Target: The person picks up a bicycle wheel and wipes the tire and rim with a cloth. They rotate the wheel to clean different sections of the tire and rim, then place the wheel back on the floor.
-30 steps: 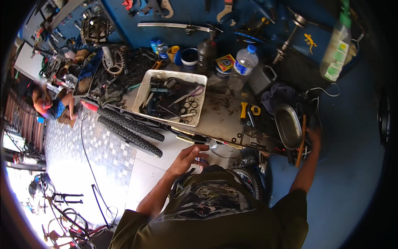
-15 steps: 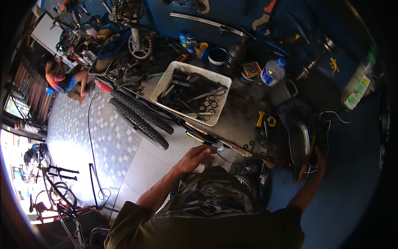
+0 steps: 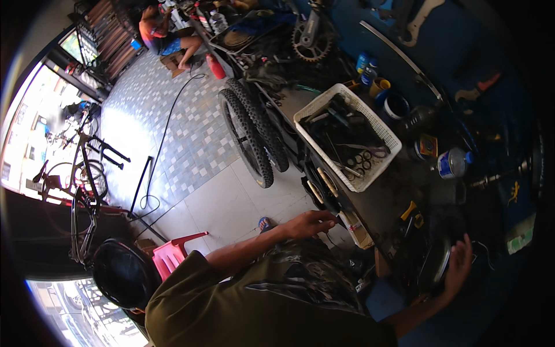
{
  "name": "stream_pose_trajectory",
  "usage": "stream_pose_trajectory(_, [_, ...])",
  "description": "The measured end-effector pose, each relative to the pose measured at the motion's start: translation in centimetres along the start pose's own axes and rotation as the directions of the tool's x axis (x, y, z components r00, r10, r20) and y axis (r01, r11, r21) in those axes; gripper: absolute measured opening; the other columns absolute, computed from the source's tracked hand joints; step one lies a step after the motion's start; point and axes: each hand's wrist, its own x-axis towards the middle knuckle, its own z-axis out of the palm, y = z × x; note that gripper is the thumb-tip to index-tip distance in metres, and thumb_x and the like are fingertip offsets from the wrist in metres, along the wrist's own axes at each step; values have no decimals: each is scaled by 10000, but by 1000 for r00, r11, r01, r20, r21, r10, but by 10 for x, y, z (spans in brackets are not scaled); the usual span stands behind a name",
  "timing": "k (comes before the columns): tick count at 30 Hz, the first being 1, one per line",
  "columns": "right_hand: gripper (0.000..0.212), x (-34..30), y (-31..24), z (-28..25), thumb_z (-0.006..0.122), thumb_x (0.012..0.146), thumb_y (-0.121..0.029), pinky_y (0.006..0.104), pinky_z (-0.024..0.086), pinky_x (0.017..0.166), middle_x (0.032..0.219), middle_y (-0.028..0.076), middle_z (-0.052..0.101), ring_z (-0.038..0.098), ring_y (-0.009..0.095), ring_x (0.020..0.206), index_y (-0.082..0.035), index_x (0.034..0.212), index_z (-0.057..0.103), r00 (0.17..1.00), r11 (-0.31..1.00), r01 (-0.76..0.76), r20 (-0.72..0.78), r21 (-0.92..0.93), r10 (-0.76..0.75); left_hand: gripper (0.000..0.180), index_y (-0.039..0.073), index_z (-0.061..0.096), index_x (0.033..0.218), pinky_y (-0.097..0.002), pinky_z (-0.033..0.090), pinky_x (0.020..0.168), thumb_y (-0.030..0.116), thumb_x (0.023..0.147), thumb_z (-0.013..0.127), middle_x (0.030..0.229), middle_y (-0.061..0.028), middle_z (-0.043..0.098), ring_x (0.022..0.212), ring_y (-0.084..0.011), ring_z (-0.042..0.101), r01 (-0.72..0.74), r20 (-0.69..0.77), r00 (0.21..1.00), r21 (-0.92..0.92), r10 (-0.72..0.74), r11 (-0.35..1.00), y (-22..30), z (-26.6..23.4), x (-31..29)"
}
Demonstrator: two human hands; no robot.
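Observation:
My left hand (image 3: 314, 224) hovers at the near edge of the workbench, palm down, with its fingers loosely bent and apart. No held thing shows in it. Just right of its fingertips is a pale block-like piece (image 3: 355, 229) on the bench edge. At the bench's right end my right hand (image 3: 459, 265) is raised with its fingers spread, beside an oblong metal tray (image 3: 437, 259). It appears to hold nothing; whether it touches the tray I cannot tell. A yellow-and-black tool (image 3: 410, 213) lies on the bench between my hands.
A cream plastic basket (image 3: 300, 119) of tools and rings stands on the bench. Behind it are a yellow cup (image 3: 379, 87) and water bottle (image 3: 452, 163). Two bicycle tyres (image 3: 252, 134) stand left of the bench. A red plastic stool (image 3: 169, 258) and seated person (image 3: 155, 30) are leftward.
The view has swung, so the bench appears farther right and the stool has come into sight. My right hand, earlier low behind the tray, is now raised beside it with fingers spread.

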Motion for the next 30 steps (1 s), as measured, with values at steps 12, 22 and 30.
stream_pose_trajectory(12, [400,51,-207,206,745,928,-133,375,542,897,1059,134,740,717,278,1011,-34,1311,686,655,795,553,459,250,-600,383,66,628,1374,-325,565,819,318,1091,576,1190,-93,719,976,-143,678,-92,-382,920,18,92,996,-23,-32,-70])
stream_pose_trajectory(22, [360,23,-287,298,777,903,-160,409,561,846,1009,113,746,717,293,946,-64,1246,719,412,632,607,489,482,-769,372,31,638,1349,-312,576,861,284,1076,614,1203,-73,716,1023,-142,676,-24,-600,796,-162,-80,986,-72,-57,-127])
stream_pose_trajectory(30, [362,-37,-285,343,765,923,-227,410,557,830,970,100,746,709,299,908,-95,1257,720,420,694,595,580,404,-698,344,27,645,1322,-349,581,842,183,1016,670,1197,-120,734,1017,-213,726,21,-492,871,26,-6,999,-70,-127,-105])
